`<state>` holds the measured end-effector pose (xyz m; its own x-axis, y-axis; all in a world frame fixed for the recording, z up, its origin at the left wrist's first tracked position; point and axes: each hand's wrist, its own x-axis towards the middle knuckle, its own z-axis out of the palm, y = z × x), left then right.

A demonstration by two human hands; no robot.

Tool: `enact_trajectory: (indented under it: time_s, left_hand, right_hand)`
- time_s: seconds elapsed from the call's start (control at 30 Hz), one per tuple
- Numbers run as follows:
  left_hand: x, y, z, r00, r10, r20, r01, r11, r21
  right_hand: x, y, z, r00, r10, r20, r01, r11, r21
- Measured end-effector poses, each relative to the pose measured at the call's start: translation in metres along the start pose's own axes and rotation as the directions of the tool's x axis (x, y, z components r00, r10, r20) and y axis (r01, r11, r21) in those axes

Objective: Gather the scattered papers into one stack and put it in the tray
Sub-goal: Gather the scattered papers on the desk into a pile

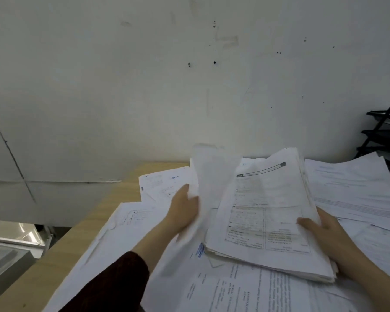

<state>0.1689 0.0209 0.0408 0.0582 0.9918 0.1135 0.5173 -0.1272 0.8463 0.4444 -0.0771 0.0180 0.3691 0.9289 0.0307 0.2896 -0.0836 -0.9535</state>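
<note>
head cam: right hand [324,235] grips the right edge of a thick stack of papers [266,219], thumb on the top sheet, fingers curled under; stack is lifted and tilted toward the camera, its near edge low over the sheets below, top page printed with a table and a dark header bar. left hand [184,210] pinches a loose sheet [212,176] at the stack's left side, sheet standing up and motion-blurred, fingers curled round its lower edge; dark sleeve [113,282] on that arm. loose papers [351,194] spread all over the wooden desk [61,251], overlapping, some hanging past the left edge, more under and in front of the stack. black tiered tray [385,131] at far right against the wall, well apart from the stack, partly cut off by the frame; a sheet or two visible on its shelves. grey-white wall [144,86] behind, scuffed and pin-holed. blurred metal object lower left below the desk, can't tell what it is
</note>
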Motion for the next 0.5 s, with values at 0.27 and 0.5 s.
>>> enact_trajectory:
  time_s: [0.27, 0.5]
  left_hand:
    - [0.000, 0.002, 0.047, 0.987, 0.124, 0.107, -0.131, 0.990, 0.059]
    - [0.011, 0.006, 0.048, 0.938, 0.237, 0.253, -0.281, 0.947, 0.154]
  right_hand:
    - [-0.002, -0.008, -0.001, 1.000, 0.020, 0.002, -0.020, 0.994, 0.109]
    - [0.002, -0.006, -0.004, 0.984, 0.085, 0.156, -0.100, 0.991, 0.091]
